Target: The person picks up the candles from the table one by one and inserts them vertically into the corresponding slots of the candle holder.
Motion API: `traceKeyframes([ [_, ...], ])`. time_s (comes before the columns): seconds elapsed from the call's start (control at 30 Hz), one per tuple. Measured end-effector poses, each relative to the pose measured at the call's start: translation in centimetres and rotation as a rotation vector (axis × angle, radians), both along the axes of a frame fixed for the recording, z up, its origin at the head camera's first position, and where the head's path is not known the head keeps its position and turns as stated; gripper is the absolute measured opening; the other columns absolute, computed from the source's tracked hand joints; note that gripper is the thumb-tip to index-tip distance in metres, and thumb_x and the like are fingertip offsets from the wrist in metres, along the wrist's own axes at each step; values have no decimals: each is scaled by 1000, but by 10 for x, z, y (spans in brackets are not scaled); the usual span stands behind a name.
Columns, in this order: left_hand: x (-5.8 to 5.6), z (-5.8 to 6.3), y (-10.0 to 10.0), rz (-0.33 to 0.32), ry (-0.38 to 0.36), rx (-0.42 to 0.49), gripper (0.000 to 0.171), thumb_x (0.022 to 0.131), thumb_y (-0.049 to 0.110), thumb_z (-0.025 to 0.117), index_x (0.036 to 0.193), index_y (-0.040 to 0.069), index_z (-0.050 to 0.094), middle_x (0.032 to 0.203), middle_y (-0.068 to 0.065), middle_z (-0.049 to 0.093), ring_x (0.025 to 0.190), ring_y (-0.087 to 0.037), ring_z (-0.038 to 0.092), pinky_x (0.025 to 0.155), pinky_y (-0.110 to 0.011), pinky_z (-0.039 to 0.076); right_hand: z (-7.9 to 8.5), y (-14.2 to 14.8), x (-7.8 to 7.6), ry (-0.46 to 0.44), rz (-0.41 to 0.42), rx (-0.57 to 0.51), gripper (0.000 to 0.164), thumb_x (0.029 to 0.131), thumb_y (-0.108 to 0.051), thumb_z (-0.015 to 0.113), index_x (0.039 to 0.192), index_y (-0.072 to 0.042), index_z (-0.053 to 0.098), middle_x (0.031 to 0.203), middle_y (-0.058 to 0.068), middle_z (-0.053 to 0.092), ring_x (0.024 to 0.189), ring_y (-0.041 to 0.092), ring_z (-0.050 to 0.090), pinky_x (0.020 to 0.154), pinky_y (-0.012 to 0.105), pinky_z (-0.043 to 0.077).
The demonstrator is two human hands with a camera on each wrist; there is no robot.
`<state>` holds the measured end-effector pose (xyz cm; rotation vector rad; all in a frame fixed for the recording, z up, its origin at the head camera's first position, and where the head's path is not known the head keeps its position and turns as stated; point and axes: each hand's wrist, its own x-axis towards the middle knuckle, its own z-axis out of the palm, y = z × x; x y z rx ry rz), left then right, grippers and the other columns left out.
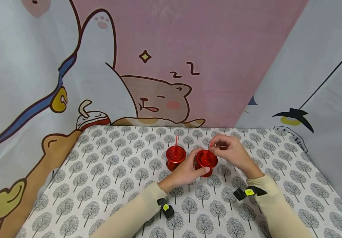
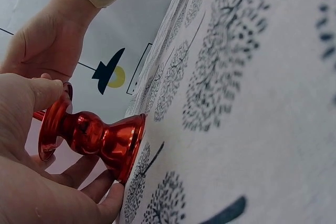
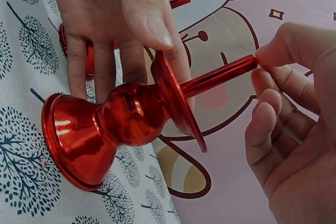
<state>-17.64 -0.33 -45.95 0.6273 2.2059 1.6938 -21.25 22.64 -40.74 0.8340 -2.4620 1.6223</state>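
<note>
A shiny red candlestick (image 1: 207, 160) stands on the patterned cloth, with a flared base, rounded waist and wide dish. My left hand (image 1: 189, 168) holds it from the left; in the right wrist view the thumb lies by the dish's rim, the fingers behind the body. From the dish rises a narrow red tube (image 3: 220, 77). At its top end, the thumb and forefinger of my right hand (image 1: 230, 152) pinch; the fingertips cover whatever is there. Just left of my left hand is a second red candlestick (image 1: 175, 154) with a thin red stick (image 1: 176, 140) upright in it.
The table is covered by a white cloth (image 1: 111, 178) printed with grey trees. Behind it and at both sides hang cartoon-printed curtains (image 1: 218, 66). Each wrist carries a black strap with a yellow mark (image 1: 166, 207).
</note>
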Motion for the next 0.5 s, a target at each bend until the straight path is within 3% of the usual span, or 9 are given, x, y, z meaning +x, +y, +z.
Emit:
traceKeyframes([
  [0.5,0,-2,-1,-7,-3,7,79,107,28,72,172,18,29,163,-7,54,146,-17,56,120,-38,46,-1,0,0,98,10,45,21,91,8,75,97,-12,79,89,2,70,74,17,63,63,27,56],
])
